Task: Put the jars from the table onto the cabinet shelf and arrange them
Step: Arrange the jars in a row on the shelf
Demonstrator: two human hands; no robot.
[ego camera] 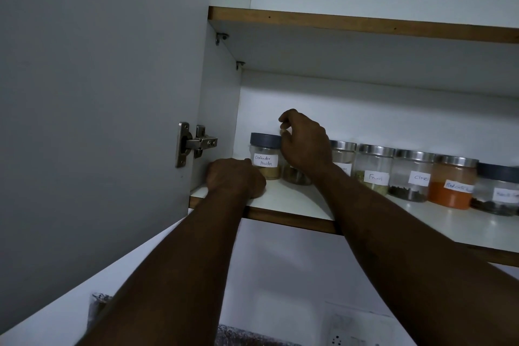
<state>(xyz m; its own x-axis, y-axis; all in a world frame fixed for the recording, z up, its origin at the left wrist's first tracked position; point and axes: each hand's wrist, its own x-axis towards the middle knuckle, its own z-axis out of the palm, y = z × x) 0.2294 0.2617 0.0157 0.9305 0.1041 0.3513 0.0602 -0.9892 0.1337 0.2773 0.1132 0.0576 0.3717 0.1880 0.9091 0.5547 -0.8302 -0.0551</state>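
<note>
Fingers (286,121) atop jar (296,175) (right hand (304,143))

Dim, cool grey light is filling the open white cabinet (365,109), its back wall glowing brightest. The brown-edged upper shelf (365,24) is shading its own underside. The round steel jar lids (375,149) are glinting faintly; wide-angle distortion is bowing the shelf edges.

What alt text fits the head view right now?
Two hands reach into an open cabinet: the right hand covers the second jar in a row of labelled spice jars on the shelf, the left hand rests beside the grey-lidded coriander powder jar at the left end. Fennel jar, Clove jar and orange powder jar stand further right.
</note>
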